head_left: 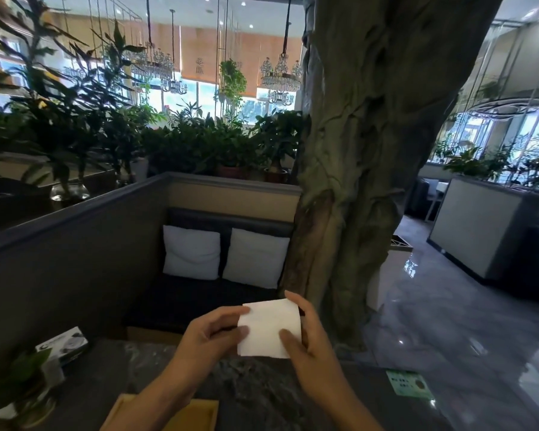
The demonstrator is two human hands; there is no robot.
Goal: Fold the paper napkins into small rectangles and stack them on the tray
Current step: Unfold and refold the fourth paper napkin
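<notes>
Both hands hold a white, softly creased paper napkin, folded to a rough rectangle, in the air above the dark marbled tabletop. The left hand pinches its left edge; the right hand grips its right side. A flat wooden tray lies below them at the near edge.

Matt paper napkin, wooden tray

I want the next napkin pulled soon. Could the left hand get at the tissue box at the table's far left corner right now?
Probably not yet: the left hand pinches the folded white paper napkin together with the right hand. Once freed, the dark marbled table between it and the printed tissue box looks unobstructed.
</notes>
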